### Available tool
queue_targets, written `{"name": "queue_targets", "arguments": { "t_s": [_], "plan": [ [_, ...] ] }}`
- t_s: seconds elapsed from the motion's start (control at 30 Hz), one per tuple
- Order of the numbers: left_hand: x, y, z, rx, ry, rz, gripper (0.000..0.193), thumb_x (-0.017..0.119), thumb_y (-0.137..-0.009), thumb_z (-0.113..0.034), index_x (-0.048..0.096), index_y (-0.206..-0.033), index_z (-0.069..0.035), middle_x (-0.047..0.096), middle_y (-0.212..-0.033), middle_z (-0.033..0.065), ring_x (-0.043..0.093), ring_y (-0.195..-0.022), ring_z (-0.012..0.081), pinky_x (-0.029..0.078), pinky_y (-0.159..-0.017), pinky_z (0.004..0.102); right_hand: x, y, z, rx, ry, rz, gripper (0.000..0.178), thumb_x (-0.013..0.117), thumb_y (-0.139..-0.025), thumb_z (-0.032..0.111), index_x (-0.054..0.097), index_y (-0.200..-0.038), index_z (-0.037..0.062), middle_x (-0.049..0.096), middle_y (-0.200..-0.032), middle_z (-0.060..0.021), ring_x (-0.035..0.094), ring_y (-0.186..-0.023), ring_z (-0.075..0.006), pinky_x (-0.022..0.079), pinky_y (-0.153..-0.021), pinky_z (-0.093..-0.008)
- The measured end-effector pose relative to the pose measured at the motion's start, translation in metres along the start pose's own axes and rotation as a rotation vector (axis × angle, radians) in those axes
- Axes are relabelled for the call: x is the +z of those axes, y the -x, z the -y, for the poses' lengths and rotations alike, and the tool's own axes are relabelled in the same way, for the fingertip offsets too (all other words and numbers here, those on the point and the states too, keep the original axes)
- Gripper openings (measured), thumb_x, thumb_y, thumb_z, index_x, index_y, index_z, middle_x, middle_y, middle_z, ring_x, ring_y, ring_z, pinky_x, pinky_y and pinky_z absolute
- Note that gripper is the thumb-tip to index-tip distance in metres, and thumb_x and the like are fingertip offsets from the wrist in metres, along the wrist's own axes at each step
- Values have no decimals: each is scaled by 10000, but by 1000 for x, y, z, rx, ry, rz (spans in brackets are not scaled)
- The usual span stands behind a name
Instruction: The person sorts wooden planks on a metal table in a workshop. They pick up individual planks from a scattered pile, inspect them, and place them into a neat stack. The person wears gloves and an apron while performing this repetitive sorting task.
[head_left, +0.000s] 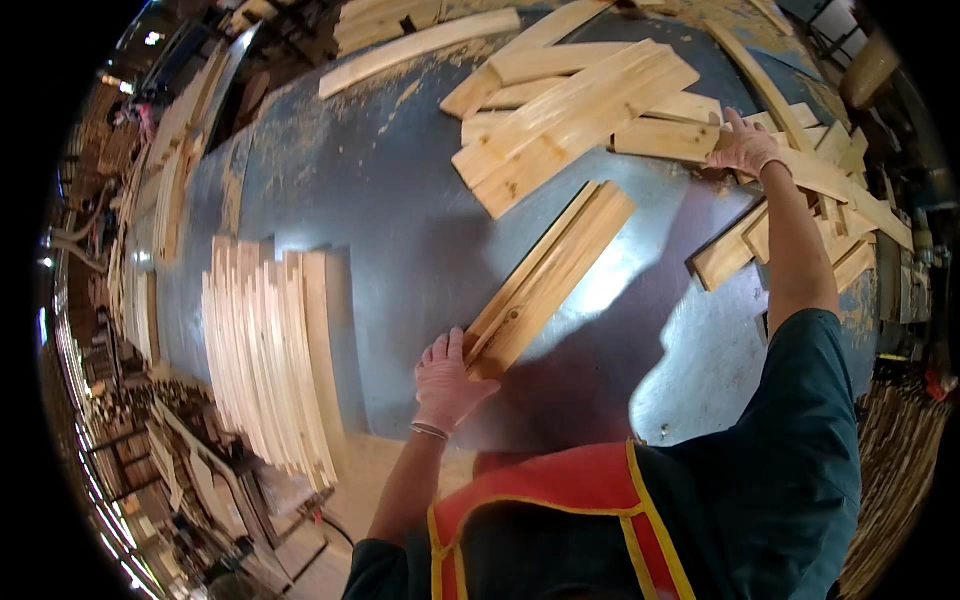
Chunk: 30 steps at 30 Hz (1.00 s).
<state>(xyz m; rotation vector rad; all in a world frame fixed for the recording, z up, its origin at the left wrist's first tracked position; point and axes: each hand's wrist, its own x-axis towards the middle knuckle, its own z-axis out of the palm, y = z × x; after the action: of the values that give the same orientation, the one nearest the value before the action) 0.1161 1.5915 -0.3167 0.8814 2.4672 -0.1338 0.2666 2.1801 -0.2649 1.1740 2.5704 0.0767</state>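
In a thin pale glove, my left hand (452,385) grips the near end of a pair of wooden boards (555,275) lying slantwise on the dark table, thumb on the right side and fingers on the left. One of these boards shows a dark knot close to the hand. My right hand (745,145), gloved too, reaches far right and closes round the right end of a short wooden board (665,139) in a loose pile. Wider planks (580,120) lie crosswise over that pile, covering part of its lower boards.
A neat row of boards on edge (265,350) stands at the table's left. More crossed boards (735,245) lie at the right, and a long plank (420,52) rests at the far side. Sawdust marks the dark tabletop (390,190). Timber stacks (895,480) stand beyond the right edge.
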Motion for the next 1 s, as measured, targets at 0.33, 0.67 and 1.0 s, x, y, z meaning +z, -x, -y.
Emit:
{"name": "queue_targets", "arguments": {
  "t_s": [0.33, 0.67, 1.0],
  "plan": [
    [2, 31, 0, -35, 131, 50, 1104, 923, -680, -511, 405, -1587, -153, 659, -1324, 183, 659, -1175, 372, 531, -965, 475, -1, 82, 72, -210, -313, 299, 1056, 880, -721, 369, 414, -1609, 40, 686, -1367, -217, 675, -1173, -411, 537, -1012, -414],
    [17, 123, 108, -176, 1312, 420, 481, 897, -792, -181, 695, -1184, 10, 749, -982, 72, 696, -898, 183, 564, -816, 348, 72, 241, 236, 53, -1976, 418, 505, 771, -931, 431, 676, -1137, -21, 701, -902, -132, 695, -799, -247, 609, -723, -386],
    [17, 186, 251, -300, 1173, -106, 439, 831, -817, -226, 700, -1164, 10, 763, -1008, 132, 719, -909, 192, 574, -828, 360, 96, 305, 508, -13, -1579, 637, 330, 622, -1007, 387, 627, -1063, 62, 692, -907, -183, 700, -826, -346, 596, -770, -493]
  ]
}}
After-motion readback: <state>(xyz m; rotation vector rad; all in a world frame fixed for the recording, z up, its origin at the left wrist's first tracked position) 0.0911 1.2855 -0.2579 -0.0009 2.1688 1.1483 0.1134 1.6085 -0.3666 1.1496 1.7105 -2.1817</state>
